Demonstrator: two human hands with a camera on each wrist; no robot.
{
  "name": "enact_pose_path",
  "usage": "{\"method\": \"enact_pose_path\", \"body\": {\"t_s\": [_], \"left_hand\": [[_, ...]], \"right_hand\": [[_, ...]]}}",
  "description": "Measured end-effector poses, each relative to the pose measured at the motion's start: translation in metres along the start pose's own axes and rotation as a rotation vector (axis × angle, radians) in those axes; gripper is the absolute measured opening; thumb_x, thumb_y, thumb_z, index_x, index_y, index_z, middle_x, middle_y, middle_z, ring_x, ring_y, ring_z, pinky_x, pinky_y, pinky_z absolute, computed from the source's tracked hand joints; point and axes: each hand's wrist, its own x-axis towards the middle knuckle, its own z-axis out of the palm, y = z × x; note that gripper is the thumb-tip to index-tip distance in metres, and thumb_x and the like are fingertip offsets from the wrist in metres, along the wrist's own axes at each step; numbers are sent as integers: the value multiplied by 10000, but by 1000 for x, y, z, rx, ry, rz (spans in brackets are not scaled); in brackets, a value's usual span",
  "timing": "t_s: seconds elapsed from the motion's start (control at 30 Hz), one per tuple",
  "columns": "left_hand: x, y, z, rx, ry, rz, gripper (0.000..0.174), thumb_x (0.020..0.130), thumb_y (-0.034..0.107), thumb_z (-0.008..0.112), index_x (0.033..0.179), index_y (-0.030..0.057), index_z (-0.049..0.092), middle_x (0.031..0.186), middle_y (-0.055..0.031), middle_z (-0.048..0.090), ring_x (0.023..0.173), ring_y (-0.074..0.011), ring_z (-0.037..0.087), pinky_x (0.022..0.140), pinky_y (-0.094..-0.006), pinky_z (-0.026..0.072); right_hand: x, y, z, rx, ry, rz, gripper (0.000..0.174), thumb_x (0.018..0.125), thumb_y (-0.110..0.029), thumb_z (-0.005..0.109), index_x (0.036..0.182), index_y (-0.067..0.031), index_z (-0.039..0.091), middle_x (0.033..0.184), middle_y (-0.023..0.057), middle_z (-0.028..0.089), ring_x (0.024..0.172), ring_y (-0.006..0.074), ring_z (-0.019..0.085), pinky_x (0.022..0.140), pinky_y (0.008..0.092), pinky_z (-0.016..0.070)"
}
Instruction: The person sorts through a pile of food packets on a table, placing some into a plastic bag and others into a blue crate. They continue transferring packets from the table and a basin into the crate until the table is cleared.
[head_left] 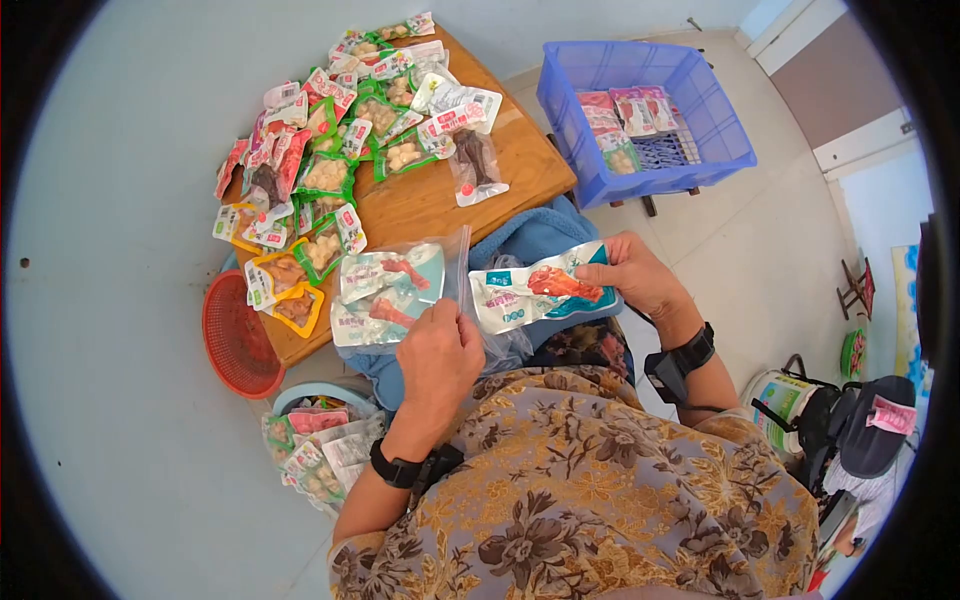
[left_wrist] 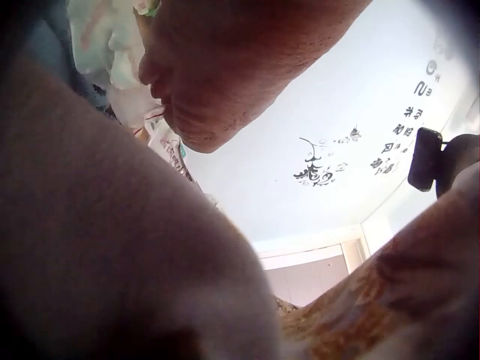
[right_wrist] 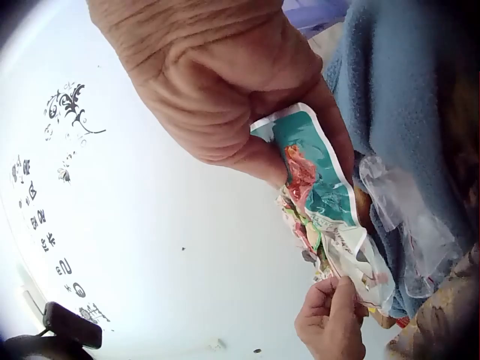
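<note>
My left hand [head_left: 440,350] pinches the open edge of a clear zip bag [head_left: 457,262], its fingers curled at the mouth. Inside the bag lie white-and-teal snack packets [head_left: 400,275] with pictures of reddish meat. To the right, my right hand [head_left: 645,275] grips a similar snack packet [head_left: 510,300] by its far end, thumb on top; the packet's other end is close beside the bag's mouth. In the right wrist view the thumb presses on this packet's teal face [right_wrist: 326,180]. The left wrist view shows mostly skin, with the fingertips' hold hidden.
A wooden table [head_left: 400,210] carries a heap of snack packets [head_left: 325,175]. A blue crate [head_left: 650,185] with a few packets stands at the back right. A red basket [head_left: 235,340] and a tub of packets [head_left: 365,395] stand at the left; a blue cloth [head_left: 530,235] lies over the lap.
</note>
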Motion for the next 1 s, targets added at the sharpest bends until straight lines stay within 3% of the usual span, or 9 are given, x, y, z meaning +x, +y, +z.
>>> {"method": "enact_pose_path", "body": {"t_s": [0.3, 0.37, 0.5, 0.6, 0.7, 0.83, 1.0], "left_hand": [[-3, -1, -3, -122, 145, 9, 75, 819, 33, 642, 779, 35, 578, 657, -146, 618, 592, -331, 633, 527, -398, 491], [-3, -2, -3, -129, 157, 13, 79, 818, 33, 646, 779, 35, 577, 656, -143, 619, 586, -319, 635, 527, -390, 494], [-4, -2, -5, -163, 173, 11, 81, 818, 35, 649, 783, 35, 577, 656, -134, 623, 578, -278, 645, 527, -367, 501], [-3, 0, -7, -212, 195, 19, 113, 815, 17, 638, 769, 36, 537, 688, -132, 598, 612, -319, 623, 517, -415, 478], [-5, -5, -4, -304, 199, 20, 103, 825, 24, 632, 775, 38, 544, 692, -131, 595, 608, -322, 619, 516, -413, 478], [-6, -6, -11, -227, 212, -4, 70, 831, 40, 641, 792, 47, 582, 648, -120, 607, 583, -271, 641, 534, -353, 499], [-6, -9, -12, -287, 207, 35, 65, 824, 27, 633, 795, 43, 577, 691, -127, 608, 595, -287, 624, 543, -375, 489]], "right_hand": [[10, 10, 34, 70, -94, -10, 231, 908, -131, 689, 1048, 53, 693, 948, 75, 728, 796, 84, 663, 715, 225, 535], [15, 13, 46, 173, -150, -7, 228, 939, -107, 622, 1094, 52, 676, 984, 57, 719, 826, 71, 648, 748, 223, 520], [27, 16, 69, 148, -210, 20, 248, 942, -79, 598, 1142, 58, 650, 1042, 69, 710, 874, 83, 650, 780, 230, 521], [47, 26, 84, 220, -369, -11, 271, 951, -78, 602, 1187, 54, 616, 1082, 77, 689, 921, 115, 650, 810, 267, 530], [65, 28, 99, 323, -488, 79, 241, 955, -56, 581, 1171, 37, 630, 1048, 64, 690, 921, 129, 650, 817, 280, 529], [87, 40, 128, 271, -424, 120, 177, 920, -47, 579, 1065, -4, 673, 971, 24, 687, 859, 108, 643, 731, 266, 520], [92, 25, 151, 298, -575, 125, 314, 892, 18, 592, 1201, -1, 648, 1011, 27, 640, 882, 94, 575, 783, 259, 514]]}}
